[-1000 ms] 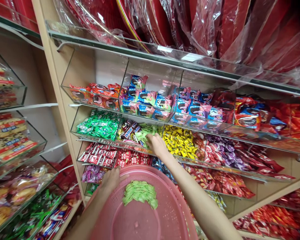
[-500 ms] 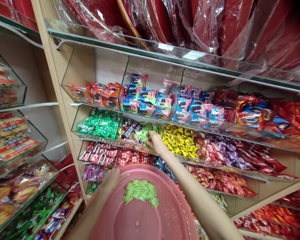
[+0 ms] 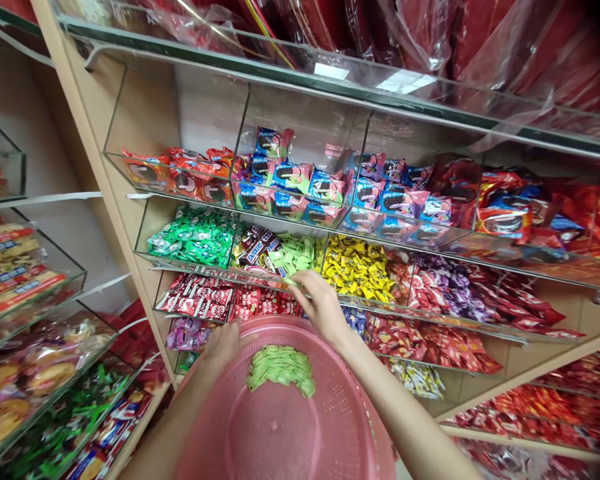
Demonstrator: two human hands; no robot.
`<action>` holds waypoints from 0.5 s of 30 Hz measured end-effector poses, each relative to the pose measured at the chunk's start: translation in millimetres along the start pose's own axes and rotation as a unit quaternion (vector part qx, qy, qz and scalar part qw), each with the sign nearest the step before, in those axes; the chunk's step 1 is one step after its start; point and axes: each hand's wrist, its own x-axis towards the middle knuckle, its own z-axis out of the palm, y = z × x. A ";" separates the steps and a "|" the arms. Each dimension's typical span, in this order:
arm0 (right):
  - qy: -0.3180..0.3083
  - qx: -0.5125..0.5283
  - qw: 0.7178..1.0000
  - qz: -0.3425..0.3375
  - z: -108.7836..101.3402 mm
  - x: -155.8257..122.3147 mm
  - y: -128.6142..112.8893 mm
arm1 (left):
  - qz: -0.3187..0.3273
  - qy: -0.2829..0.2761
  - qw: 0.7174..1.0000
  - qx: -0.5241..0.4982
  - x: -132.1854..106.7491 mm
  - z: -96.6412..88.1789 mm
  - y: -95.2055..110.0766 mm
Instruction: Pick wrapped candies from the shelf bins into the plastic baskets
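Right hand (image 3: 320, 303): thumb and fingers brought together at the tips, pinching what looks like one small light-green packet (image 3: 290, 282), blurred. It sits at the front edge of the middle bin row, just beyond the far rim of the round pink plastic basket (image 3: 343, 400).

Left hand (image 3: 224, 343): at the basket's rim on its left side; fingertips blurred, cannot tell how tightly they close.

Inside the basket: a heap of flat light-green packets (image 3: 280, 368) against the far wall, the near part of the base bare. Matching light-green packets (image 3: 300, 253) lie in the bin, beside brown-wrapped Snickers bars (image 3: 254, 250).

Handling, my judgement: a light, firm pinch suits so slight a wrapper. Lift over the clear front panel (image 3: 215, 270) before drawing back, wrist high enough to miss the rim. Basket best held level and close under the bins, so a dropped packet lands inside.

Around: green-wrapped sweets (image 3: 193, 237) to the left, yellow-wrapped sweets (image 3: 357, 270) to the right, either easily brushed by a wide reach. Above, blue-and-pink biscuit packs (image 3: 293, 175) on a glass tier that limits headroom. Below, red-and-white packets (image 3: 195, 295), partly crowded by the basket.
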 end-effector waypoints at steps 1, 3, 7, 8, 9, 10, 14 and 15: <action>-0.026 0.000 1.000 -0.002 2.2 -13.2 -0.5 | -0.002 -0.003 1.000 -0.003 0.2 -0.2 0.2; -0.088 -0.017 0.996 0.007 10.8 -41.2 4.8 | -0.003 -0.007 1.000 -0.010 0.3 -0.5 0.5; -0.180 -0.076 0.978 0.076 34.9 -90.3 27.3 | 0.000 0.002 1.000 -0.009 0.0 -0.5 0.5; -0.194 -0.085 0.973 0.094 40.1 -99.2 31.9 | 0.001 0.005 1.000 -0.007 0.0 -0.3 0.3; -0.205 -0.092 0.968 0.112 44.5 -106.5 35.2 | 0.003 0.006 1.000 -0.005 0.0 -0.2 0.1; -0.215 -0.097 0.963 0.129 48.0 -112.1 37.3 | 0.004 0.005 1.000 -0.004 0.1 -0.1 -0.1; -0.252 -0.130 0.946 0.159 54.0 -120.4 36.7 | 0.000 -0.005 1.000 -0.002 0.7 0.0 -0.5; -0.260 -0.145 0.941 0.159 54.3 -120.0 35.9 | 0.000 -0.005 1.000 -0.002 0.8 0.1 -0.6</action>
